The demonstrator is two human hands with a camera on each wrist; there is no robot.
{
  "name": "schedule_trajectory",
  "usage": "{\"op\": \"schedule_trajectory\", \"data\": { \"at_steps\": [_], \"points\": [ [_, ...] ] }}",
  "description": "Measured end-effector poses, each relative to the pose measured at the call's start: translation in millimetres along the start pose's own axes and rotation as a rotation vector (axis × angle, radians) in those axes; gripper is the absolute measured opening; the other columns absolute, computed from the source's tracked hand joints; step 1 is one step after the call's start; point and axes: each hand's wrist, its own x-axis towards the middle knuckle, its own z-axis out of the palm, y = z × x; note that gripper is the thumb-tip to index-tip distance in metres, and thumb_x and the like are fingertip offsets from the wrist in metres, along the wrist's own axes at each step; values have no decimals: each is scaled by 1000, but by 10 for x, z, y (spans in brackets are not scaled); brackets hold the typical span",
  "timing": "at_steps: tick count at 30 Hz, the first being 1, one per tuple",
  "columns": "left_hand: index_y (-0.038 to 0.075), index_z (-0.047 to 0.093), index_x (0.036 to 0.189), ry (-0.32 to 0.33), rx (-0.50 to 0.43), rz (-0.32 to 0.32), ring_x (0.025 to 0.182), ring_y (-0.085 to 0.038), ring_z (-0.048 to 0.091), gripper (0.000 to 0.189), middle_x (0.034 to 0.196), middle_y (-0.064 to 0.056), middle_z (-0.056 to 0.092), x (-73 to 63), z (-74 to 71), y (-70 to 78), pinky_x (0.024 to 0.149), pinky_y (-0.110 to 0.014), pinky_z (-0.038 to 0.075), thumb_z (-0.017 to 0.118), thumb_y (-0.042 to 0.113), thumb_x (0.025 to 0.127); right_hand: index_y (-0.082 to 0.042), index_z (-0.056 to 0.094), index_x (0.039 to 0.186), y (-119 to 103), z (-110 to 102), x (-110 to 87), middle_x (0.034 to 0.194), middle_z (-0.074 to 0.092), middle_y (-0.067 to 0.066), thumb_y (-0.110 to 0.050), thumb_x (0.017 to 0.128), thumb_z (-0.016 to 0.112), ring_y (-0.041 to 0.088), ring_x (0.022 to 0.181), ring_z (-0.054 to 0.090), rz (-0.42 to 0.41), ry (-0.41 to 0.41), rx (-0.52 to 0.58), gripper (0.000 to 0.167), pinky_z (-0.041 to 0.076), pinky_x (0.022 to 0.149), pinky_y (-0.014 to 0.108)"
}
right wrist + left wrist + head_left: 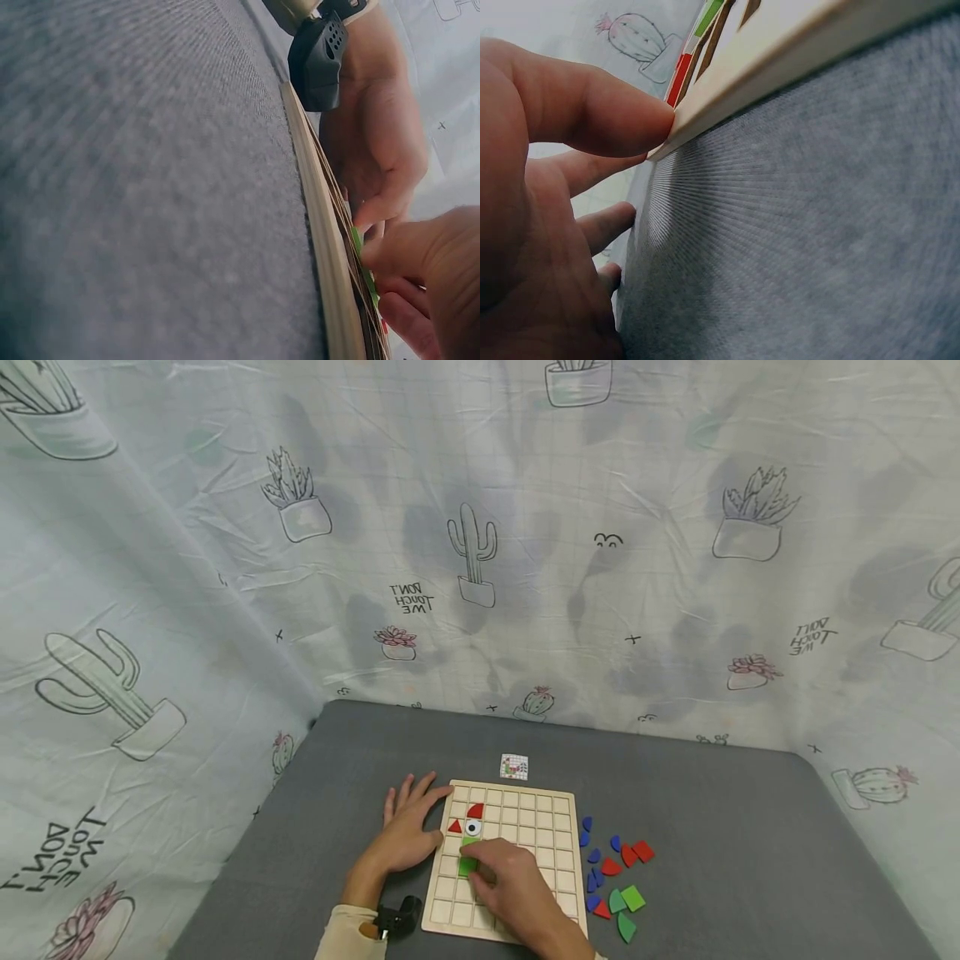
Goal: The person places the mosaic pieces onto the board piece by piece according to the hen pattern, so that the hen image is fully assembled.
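Observation:
A wooden grid board (545, 864) lies on the table. My left hand (407, 833) is at its left side, fingers spread. In the left wrist view its thumb (630, 112) presses the board's edge (742, 79) and its index fingertip reaches the corner. My right hand (513, 881) bends over the lower left cells, its thumb and index finger pinching a green square (467, 867). Another green piece (470, 841) lies just above it, partly covered by the fingers. Further up the board sit a white eye tile (472, 828), a red triangle (455, 827) and a red quarter-round piece (476, 811).
Right of the board lie several loose blue pieces (594, 856), red pieces (642, 851) and green pieces (633, 898). A small picture card (514, 767) lies behind the board on the grey table (712, 843). A cactus-print curtain (525, 568) surrounds the table.

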Motion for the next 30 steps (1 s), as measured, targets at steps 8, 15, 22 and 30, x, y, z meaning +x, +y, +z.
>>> {"op": "schedule_trajectory", "data": {
  "at_steps": [8,15,22,30],
  "points": [
    [17,62,156,2,2,4,168,-50,12,75,177,-18,37,-12,-10,19,130,-72,-5,67,3,83,-9,83,118,34,-139,-27,118,83,0,-7,87,90,12,110,79,-59,2,88,32,66,92,32],
    [16,61,157,-17,-1,-23,169,-50,9,74,178,-17,34,-15,-31,60,131,-70,-6,68,1,84,-12,83,122,159,-455,-170,118,84,0,-15,91,89,16,106,81,23,-27,168,32,67,89,35],
    [16,61,157,-2,-13,-7,169,-51,9,76,178,-18,34,-18,-15,45,130,-70,-6,68,1,83,-13,83,121,370,-838,-450,114,85,2,-12,90,90,18,99,82,24,38,136,31,68,82,36],
    [17,62,155,34,-2,30,167,-52,15,75,175,-20,39,-18,20,-5,129,-72,-3,67,3,82,-17,83,117,505,-1217,-836,112,83,-8,-10,84,94,7,96,80,87,97,19,36,65,79,27]
  ]
}}
